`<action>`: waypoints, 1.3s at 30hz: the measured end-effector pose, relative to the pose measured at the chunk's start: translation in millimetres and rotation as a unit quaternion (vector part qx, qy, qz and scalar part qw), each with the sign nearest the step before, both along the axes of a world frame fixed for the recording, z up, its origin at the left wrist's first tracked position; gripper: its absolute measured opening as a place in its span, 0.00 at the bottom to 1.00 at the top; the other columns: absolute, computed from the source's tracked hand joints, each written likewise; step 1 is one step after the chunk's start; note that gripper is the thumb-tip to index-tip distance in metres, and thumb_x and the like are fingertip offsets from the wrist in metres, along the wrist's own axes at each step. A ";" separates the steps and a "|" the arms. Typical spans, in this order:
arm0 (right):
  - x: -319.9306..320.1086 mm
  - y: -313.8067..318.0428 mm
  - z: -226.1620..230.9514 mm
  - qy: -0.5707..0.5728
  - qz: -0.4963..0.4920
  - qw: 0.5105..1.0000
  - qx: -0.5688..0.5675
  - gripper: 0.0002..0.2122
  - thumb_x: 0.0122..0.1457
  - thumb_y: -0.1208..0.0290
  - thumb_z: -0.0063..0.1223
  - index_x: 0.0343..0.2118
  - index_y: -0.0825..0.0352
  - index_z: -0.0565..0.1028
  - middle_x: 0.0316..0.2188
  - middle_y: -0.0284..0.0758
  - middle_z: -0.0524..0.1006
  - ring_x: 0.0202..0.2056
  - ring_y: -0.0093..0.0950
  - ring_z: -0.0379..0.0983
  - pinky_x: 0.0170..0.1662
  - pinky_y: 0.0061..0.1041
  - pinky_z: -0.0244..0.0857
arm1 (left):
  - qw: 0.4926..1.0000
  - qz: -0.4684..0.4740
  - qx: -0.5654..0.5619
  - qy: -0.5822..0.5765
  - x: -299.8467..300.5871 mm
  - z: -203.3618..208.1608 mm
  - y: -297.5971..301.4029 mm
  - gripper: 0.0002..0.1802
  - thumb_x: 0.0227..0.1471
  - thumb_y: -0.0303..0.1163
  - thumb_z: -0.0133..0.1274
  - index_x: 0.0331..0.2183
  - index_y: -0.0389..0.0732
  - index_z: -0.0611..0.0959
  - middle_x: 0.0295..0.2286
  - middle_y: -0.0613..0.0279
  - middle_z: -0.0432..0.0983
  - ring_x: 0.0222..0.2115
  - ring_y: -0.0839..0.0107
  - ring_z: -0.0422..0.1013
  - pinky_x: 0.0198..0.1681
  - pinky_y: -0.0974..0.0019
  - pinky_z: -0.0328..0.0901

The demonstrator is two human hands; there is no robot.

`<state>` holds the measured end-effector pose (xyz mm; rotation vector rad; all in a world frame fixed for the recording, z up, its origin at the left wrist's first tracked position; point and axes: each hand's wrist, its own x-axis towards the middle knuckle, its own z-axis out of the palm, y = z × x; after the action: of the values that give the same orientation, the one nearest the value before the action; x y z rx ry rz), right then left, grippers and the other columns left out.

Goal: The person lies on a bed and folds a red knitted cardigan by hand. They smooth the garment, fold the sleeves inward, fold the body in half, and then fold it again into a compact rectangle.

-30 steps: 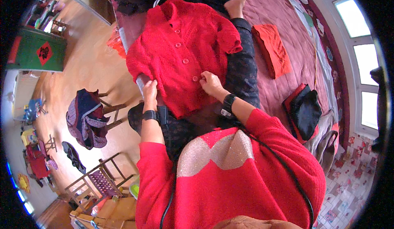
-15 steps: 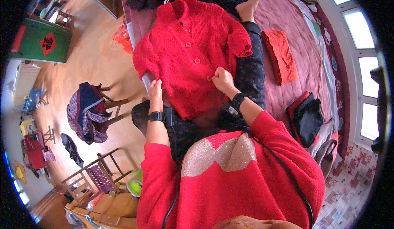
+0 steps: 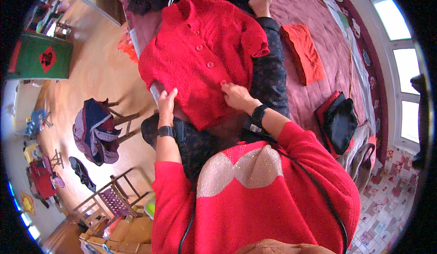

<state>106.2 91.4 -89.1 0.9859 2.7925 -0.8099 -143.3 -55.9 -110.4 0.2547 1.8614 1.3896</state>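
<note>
A red knitted cardigan (image 3: 200, 63), its front buttoned, lies spread across my outstretched leg and the bed in front of me. At the lower part of its button band, beside a low button, my right hand (image 3: 239, 97) is closed on the knit with thumb and fingers pinched. By the cardigan's left lower edge is my left hand (image 3: 167, 103), thumb and fingers apart, close against the fabric. The cardigan's lower edge hangs over my lap in soft folds. Both wrists carry dark bands.
Right of my leg, a folded orange cloth (image 3: 302, 53) lies on the pink bedspread (image 3: 334, 67). Nearer are a black and red folded pile (image 3: 337, 124) and a grey bag (image 3: 363, 156). On the left, clothes (image 3: 96, 131) cover a stool, with a wooden chair (image 3: 114, 199) nearer.
My left hand's thumb and fingers have spread apart at the cardigan's edge. The right hand has turned flatter, still at the button band. The whole view has shifted slightly.
</note>
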 end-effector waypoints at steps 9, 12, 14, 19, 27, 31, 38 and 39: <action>11.2 33.8 7.2 -0.036 0.012 0.993 -0.108 0.07 0.51 0.71 0.47 0.30 0.66 0.76 0.30 0.46 0.78 0.37 0.48 0.74 0.40 0.42 0.68 | 0.931 -0.001 -0.174 0.321 -20.0 2.0 -22.9 0.08 0.47 0.33 0.58 0.28 0.40 0.78 0.24 0.60 0.78 0.25 0.64 0.74 0.32 0.59 0.68; -8.9 53.5 16.4 0.108 -0.026 0.990 -0.085 0.05 0.52 0.72 0.50 0.29 0.67 0.76 0.25 0.45 0.77 0.30 0.42 0.76 0.33 0.36 0.69 | 0.935 -0.022 -0.079 0.345 -25.0 6.9 0.3 0.09 0.47 0.36 0.58 0.29 0.41 0.78 0.24 0.54 0.78 0.27 0.58 0.76 0.33 0.56 0.68; -28.4 71.4 23.1 0.182 -0.074 0.973 -0.124 0.06 0.51 0.71 0.52 0.29 0.67 0.76 0.26 0.45 0.77 0.31 0.44 0.76 0.34 0.38 0.69 | 0.919 -0.140 -0.070 0.362 -21.9 10.4 20.2 0.10 0.47 0.35 0.58 0.29 0.41 0.78 0.23 0.54 0.77 0.29 0.58 0.76 0.33 0.57 0.68; -87.2 119.1 28.0 0.250 -0.154 0.939 -0.179 0.04 0.54 0.74 0.52 0.30 0.68 0.75 0.22 0.37 0.76 0.24 0.27 0.74 0.28 0.28 0.68 | 0.817 -0.383 -0.281 0.327 -1.1 9.3 59.7 0.18 0.43 0.35 0.55 0.37 0.38 0.76 0.40 0.42 0.75 0.43 0.46 0.72 0.46 0.49 0.67; -173.8 172.2 5.8 0.287 -0.216 0.918 -0.167 0.09 0.51 0.66 0.58 0.27 0.67 0.75 0.22 0.40 0.77 0.26 0.35 0.76 0.32 0.34 0.68 | 0.809 -0.415 -0.315 0.273 -10.6 -1.0 70.1 0.24 0.40 0.32 0.52 0.43 0.36 0.73 0.43 0.39 0.72 0.46 0.41 0.69 0.51 0.46 0.65; -217.3 191.6 -0.8 0.219 -0.280 0.921 -0.160 0.15 0.51 0.59 0.59 0.30 0.68 0.75 0.23 0.41 0.77 0.27 0.37 0.76 0.33 0.35 0.69 | 0.821 -0.408 -0.296 0.268 -12.2 -7.0 68.3 0.22 0.39 0.32 0.52 0.40 0.38 0.73 0.42 0.40 0.73 0.44 0.41 0.70 0.49 0.45 0.65; -253.0 224.7 8.6 0.380 -0.241 0.814 -0.367 0.21 0.57 0.67 0.54 0.53 0.69 0.70 0.28 0.35 0.78 0.29 0.25 0.76 0.30 0.26 0.70 | 0.834 -0.403 -0.293 0.238 -11.3 -6.7 66.5 0.19 0.39 0.31 0.51 0.38 0.39 0.72 0.41 0.40 0.73 0.43 0.41 0.69 0.48 0.42 0.65; -253.3 227.7 7.4 0.401 -0.250 0.787 -0.396 0.20 0.58 0.70 0.53 0.53 0.69 0.70 0.27 0.34 0.78 0.29 0.24 0.76 0.29 0.25 0.70 | 0.838 -0.394 -0.285 0.248 -11.0 -6.4 66.3 0.19 0.39 0.31 0.51 0.38 0.39 0.73 0.40 0.41 0.73 0.43 0.41 0.69 0.47 0.43 0.65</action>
<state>-147.1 319.1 -81.8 1.3859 2.0981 -2.7123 -154.2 10.4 -116.9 1.0092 2.1030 0.1799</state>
